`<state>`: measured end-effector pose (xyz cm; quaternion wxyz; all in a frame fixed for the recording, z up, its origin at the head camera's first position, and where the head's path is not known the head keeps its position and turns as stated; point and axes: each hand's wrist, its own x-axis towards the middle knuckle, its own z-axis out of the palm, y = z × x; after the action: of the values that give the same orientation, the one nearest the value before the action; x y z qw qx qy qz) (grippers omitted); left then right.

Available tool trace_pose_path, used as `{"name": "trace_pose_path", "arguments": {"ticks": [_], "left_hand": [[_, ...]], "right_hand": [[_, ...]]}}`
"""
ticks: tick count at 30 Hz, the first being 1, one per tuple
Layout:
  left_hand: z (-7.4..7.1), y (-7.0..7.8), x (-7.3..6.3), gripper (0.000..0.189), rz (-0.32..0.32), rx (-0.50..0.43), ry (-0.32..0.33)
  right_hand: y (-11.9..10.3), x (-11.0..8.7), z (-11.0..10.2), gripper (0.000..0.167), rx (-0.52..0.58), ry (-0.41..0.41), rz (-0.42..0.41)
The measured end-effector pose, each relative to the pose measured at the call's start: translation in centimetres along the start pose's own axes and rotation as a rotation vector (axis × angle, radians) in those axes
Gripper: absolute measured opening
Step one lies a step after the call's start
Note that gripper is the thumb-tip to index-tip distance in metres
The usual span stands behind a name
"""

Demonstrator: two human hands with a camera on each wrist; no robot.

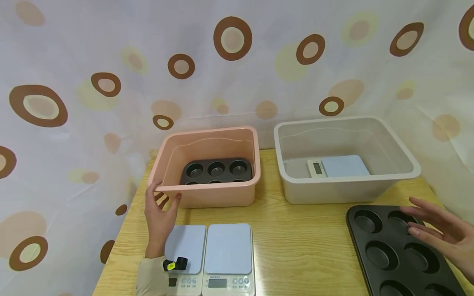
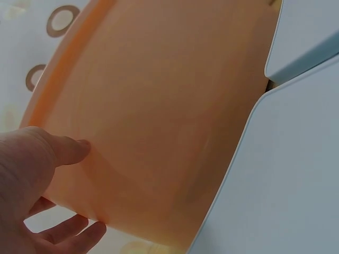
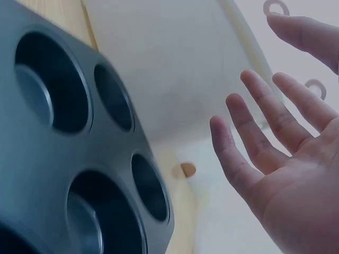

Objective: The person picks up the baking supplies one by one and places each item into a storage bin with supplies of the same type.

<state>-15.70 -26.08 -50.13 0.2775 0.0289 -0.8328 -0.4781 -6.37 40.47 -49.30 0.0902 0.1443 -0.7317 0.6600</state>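
Both hands show above the worktop (image 1: 300, 242). The left hand (image 1: 161, 218) is clamped on the pink bin (image 1: 218, 197) at its 7 o'clock corner — thumb against the near wall, fingers at the rim. Inside lies a dark muffin tray (image 1: 227, 170). A left scale (image 1: 188, 246) and a right scale (image 1: 228, 248) sit side by side at the pink bin's 6 o'clock. At its 3 o'clock stands the white bin (image 1: 333, 192), a third scale (image 1: 344, 166) inside. At the white bin's 5 o'clock lies a second muffin tray (image 1: 401, 274); by its 2 o'clock side hovers the right hand (image 1: 451, 237) — fingers apart.
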Motion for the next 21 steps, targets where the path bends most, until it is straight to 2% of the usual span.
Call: {"name": "trace_pose_path", "arguments": {"ticks": [2, 4, 10, 12, 15, 21], "left_hand": [[0.0, 0.1, 0.1, 0.069, -0.006, 0.001, -0.007], [0.0, 0.1, 0.1, 0.069, -0.016, 0.002, -0.011], [0.1, 0.0, -0.1, 0.069, -0.043, 0.015, -0.014], [0.1, -0.2, -0.1, 0.070, -0.044, 0.023, -0.018], [0.1, -0.2, -0.1, 0.070, -0.045, 0.022, -0.019], [0.0, 0.1, 0.0, 0.070, -0.040, 0.019, -0.015]], "right_hand": [[0.5, -0.5, -0.5, 0.081, -0.046, 0.031, -0.005], [1.0, -1.0, -1.0, 0.081, -0.136, 0.061, 0.003], [3.1, -2.9, -2.6, 0.083, -0.426, 0.109, 0.079], [3.6, -3.5, -2.9, 0.083, -0.477, 0.118, 0.103], [3.8, -4.2, -3.2, 0.082, -0.507, 0.129, 0.145], [3.5, -4.9, -2.7, 0.083, -0.473, 0.167, 0.226]]}}
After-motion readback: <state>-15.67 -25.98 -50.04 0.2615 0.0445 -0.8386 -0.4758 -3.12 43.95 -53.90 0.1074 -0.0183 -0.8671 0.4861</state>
